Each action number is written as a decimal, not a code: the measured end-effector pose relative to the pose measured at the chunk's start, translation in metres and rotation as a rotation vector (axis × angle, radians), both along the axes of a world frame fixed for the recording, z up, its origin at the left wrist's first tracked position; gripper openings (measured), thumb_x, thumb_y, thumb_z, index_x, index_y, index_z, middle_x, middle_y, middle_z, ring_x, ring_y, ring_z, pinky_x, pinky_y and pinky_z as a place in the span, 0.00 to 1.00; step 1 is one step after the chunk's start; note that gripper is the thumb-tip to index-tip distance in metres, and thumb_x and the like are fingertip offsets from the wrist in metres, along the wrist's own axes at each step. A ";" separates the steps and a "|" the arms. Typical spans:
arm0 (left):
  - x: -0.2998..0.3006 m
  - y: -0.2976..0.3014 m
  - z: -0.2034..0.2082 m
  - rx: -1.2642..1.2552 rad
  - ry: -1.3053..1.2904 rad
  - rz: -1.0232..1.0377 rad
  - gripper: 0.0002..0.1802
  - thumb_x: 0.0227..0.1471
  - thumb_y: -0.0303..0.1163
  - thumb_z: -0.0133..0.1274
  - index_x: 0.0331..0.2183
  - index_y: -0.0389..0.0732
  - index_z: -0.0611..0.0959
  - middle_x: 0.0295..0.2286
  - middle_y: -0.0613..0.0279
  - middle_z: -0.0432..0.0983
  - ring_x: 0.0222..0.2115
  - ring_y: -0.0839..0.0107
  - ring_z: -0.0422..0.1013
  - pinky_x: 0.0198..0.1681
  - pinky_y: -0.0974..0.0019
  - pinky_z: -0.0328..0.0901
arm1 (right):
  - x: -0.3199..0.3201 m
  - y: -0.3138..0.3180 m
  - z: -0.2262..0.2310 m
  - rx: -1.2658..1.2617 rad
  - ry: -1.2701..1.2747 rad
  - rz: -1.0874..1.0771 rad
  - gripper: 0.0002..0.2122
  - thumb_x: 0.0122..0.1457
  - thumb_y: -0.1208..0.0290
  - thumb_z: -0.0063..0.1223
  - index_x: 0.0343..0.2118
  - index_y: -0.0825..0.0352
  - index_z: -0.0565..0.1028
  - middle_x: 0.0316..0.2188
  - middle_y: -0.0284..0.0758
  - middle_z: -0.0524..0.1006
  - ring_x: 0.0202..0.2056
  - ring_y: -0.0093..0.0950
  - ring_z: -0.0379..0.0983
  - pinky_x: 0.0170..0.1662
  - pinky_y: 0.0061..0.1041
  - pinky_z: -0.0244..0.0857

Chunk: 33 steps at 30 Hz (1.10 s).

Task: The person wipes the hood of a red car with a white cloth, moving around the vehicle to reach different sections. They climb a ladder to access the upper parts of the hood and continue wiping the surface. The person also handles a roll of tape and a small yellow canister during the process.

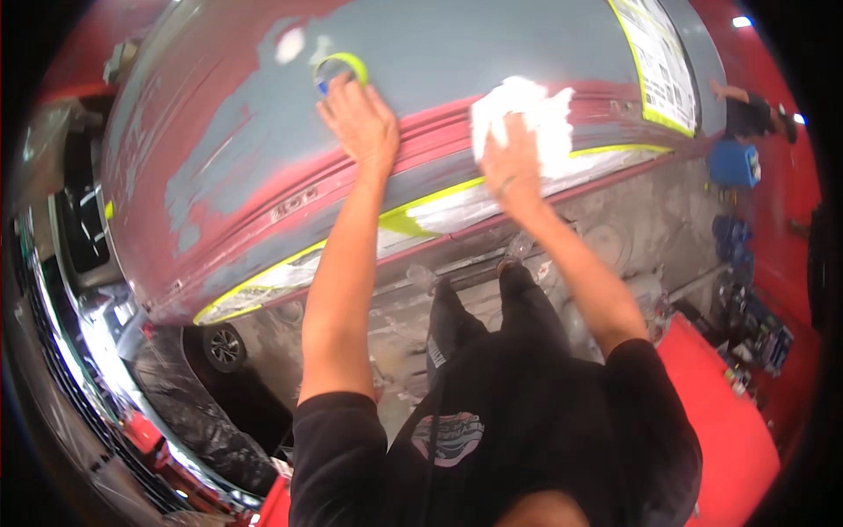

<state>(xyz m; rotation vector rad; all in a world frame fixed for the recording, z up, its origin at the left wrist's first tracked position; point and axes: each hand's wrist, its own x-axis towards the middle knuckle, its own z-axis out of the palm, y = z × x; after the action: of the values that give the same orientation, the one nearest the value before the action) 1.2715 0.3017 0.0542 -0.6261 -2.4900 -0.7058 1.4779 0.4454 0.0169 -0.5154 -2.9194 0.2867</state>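
A car roof (430, 48) in patchy grey primer and worn red paint spreads out before me. My left hand (362, 123) reaches onto it, with its fingertips over the near side of a yellow-green roll of masking tape (353, 63). Something blue shows by those fingertips, too small to name. Further right, my right hand (512, 158) presses a crumpled white cloth (549, 119) against the roof's edge, fingers stretched over it. Whether the cloth is fabric or paper, I cannot tell. Yellow-green masking tape (408, 220) edges the covered side windows below my wrists.
Printed masking paper (659, 70) covers glass at the far right. A person's arm (738, 94) shows beyond it, near a blue container (734, 164). A red panel (716, 422) lies right of me. Left stand a wheel (224, 348) and dark plastic sheeting (189, 395).
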 end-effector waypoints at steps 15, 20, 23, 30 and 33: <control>0.280 -0.289 -0.002 0.408 -0.706 -0.011 0.10 0.62 0.28 0.49 0.43 0.33 0.77 0.33 0.44 0.73 0.33 0.51 0.69 0.40 0.54 0.64 | -0.043 -0.098 0.001 0.192 0.223 0.197 0.09 0.60 0.71 0.47 0.40 0.69 0.75 0.45 0.47 0.74 0.55 0.48 0.65 0.55 0.48 0.57; 0.433 -0.430 -0.094 0.140 -1.138 0.414 0.16 0.62 0.34 0.49 0.46 0.32 0.78 0.37 0.35 0.77 0.39 0.38 0.73 0.43 0.46 0.66 | -0.084 -0.248 0.051 -0.038 0.421 0.484 0.14 0.58 0.70 0.49 0.45 0.69 0.76 0.43 0.48 0.76 0.54 0.47 0.67 0.58 0.48 0.59; 0.507 -0.528 -0.159 0.228 -1.134 0.462 0.18 0.59 0.33 0.50 0.45 0.29 0.78 0.34 0.38 0.79 0.36 0.44 0.76 0.41 0.48 0.68 | -0.094 -0.196 0.028 -0.118 0.341 0.755 0.15 0.56 0.71 0.52 0.47 0.68 0.76 0.46 0.49 0.77 0.54 0.47 0.70 0.57 0.45 0.63; 0.486 -0.610 -0.159 0.566 -1.386 0.868 0.14 0.57 0.27 0.50 0.42 0.28 0.79 0.31 0.47 0.80 0.32 0.59 0.77 0.38 0.56 0.69 | -0.031 -0.023 0.039 0.032 0.190 0.226 0.13 0.55 0.79 0.50 0.44 0.70 0.77 0.38 0.48 0.77 0.41 0.48 0.73 0.49 0.43 0.68; 0.451 -0.610 -0.163 0.442 -1.185 0.722 0.13 0.56 0.27 0.51 0.41 0.29 0.80 0.32 0.48 0.80 0.31 0.62 0.76 0.37 0.58 0.69 | -0.064 -0.071 0.005 0.063 0.244 0.142 0.13 0.57 0.75 0.48 0.43 0.69 0.77 0.37 0.49 0.78 0.39 0.50 0.73 0.48 0.44 0.67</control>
<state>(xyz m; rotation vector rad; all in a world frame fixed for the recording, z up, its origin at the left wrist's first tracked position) 1.7227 -0.3086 -0.1084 1.1318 -2.9641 -1.5045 1.4143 0.3742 0.0223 -0.2449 -2.7202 0.2547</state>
